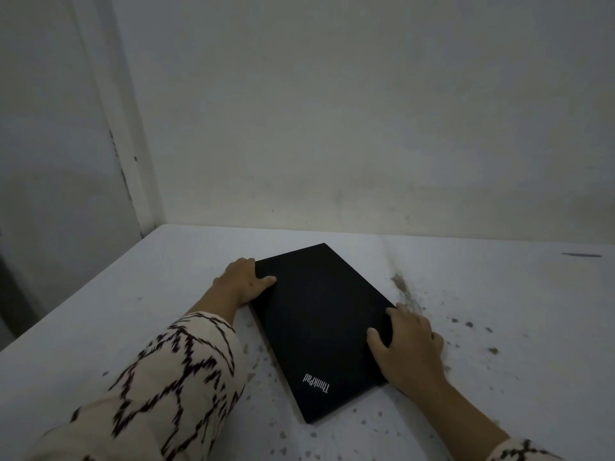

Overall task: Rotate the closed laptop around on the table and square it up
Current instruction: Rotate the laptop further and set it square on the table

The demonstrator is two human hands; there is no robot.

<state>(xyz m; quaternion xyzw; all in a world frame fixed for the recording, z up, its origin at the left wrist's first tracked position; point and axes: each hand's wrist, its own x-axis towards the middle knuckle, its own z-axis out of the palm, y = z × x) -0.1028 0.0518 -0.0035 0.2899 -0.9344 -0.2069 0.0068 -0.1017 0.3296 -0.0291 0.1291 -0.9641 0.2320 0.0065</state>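
A patterned sleeve (159, 377) fills the lower left. Both hands grip a closed black ThinkPad laptop (319, 327) lying skewed at centre frame: left hand (244, 281) clasps its upper-left edge, right hand (407, 349) its right edge. Best to pivot it flat, hands pushing opposite ways. The white table (499, 294) is speckled and stained, backed by bare pale walls (366, 111)

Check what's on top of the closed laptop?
On the laptop: left hand at its far-left edge, right hand over its right edge. The lid beneath both hands is hidden.
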